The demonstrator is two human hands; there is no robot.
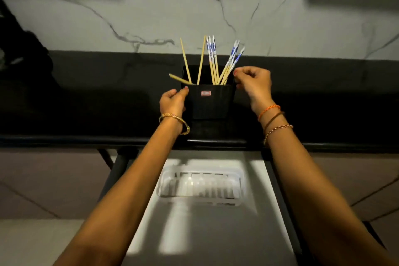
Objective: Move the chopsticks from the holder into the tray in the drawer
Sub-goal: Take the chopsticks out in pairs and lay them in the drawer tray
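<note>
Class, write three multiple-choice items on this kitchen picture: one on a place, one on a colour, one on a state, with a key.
1. Where is the white tray?
A. in the open drawer
B. on the counter
C. on the wall

2. What colour is the chopstick holder?
A. white
B. black
C. red

3. What is the state of the tray?
A. full of chopsticks
B. upside down
C. holds no chopsticks

Key: 1 A, the tray lies in the drawer below the counter edge. 2 B, its walls are black. 3 C, all chopsticks stand in the holder, between the left hand and right hand.
</note>
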